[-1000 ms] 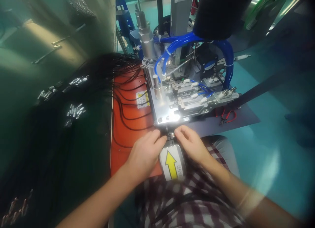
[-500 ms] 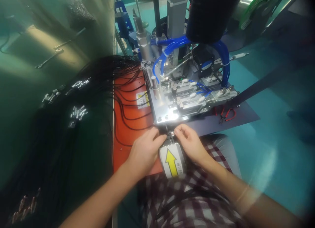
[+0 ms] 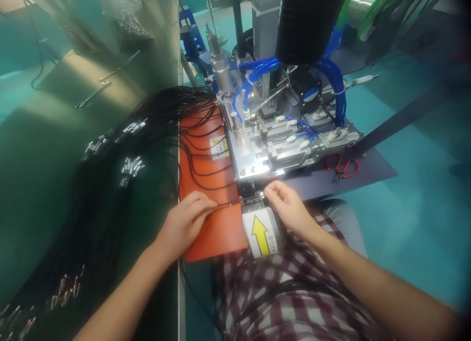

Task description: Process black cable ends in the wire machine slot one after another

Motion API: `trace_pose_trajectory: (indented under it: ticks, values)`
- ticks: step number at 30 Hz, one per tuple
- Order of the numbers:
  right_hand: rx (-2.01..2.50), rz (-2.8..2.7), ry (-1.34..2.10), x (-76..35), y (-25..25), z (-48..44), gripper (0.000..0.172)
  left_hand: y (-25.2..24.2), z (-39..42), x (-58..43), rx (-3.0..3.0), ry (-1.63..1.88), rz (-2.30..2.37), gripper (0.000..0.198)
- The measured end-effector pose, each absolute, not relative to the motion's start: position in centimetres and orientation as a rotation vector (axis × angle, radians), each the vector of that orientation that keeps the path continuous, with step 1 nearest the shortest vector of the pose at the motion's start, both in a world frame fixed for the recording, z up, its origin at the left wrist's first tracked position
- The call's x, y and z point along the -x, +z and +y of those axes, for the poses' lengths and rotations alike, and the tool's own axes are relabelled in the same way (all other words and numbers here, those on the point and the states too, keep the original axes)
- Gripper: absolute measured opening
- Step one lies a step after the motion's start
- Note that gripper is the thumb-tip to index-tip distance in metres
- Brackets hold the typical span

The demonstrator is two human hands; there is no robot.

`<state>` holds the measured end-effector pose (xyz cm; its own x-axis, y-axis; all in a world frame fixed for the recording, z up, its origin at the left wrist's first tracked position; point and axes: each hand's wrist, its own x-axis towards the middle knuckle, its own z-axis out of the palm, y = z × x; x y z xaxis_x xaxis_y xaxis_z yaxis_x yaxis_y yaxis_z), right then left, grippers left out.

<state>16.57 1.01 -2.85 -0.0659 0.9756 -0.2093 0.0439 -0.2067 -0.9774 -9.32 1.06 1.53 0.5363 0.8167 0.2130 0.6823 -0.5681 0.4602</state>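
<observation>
My left hand rests on the orange plate, its fingers pinched on a thin black cable that runs right toward a small black fixture. My right hand is curled at the fixture's right side, fingertips pinched on the cable's metal end there. Just below sits a white tag with a yellow arrow. Directly behind the hands stands the metal machine with blue air hoses.
A large bundle of black cables with metal tips lies across the dark green table at the left. Red-handled pliers lie on a dark mat right of the machine. My checked clothing fills the bottom.
My left hand has slid left, away from the fixture, drawing the black cable out along the orange plate. My right hand has stayed at the fixture.
</observation>
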Motion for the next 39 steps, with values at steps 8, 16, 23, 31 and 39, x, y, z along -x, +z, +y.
trace_pose_trajectory:
  ticks: [8,16,23,31,39]
  values:
    - [1.372,-1.208,1.389,-16.6,-2.8,1.0,0.025,-0.1,-0.5,8.0,-3.026,0.607,1.423,0.023]
    - [1.393,-1.278,1.281,-16.7,-3.5,1.1,0.022,-1.7,-2.5,7.1,-2.884,0.711,1.632,0.034]
    - [1.427,-1.568,0.857,-17.9,-2.1,-0.3,0.015,-1.6,-2.4,7.3,-2.850,0.701,1.644,0.033]
    - [1.378,-2.063,0.360,-18.4,-1.4,-0.2,0.026,-1.8,-2.4,7.3,-2.832,0.712,1.645,0.030]
    - [1.411,-2.233,0.205,-18.6,-0.6,0.2,0.026,-1.6,-2.5,7.1,-2.830,0.710,1.660,0.029]
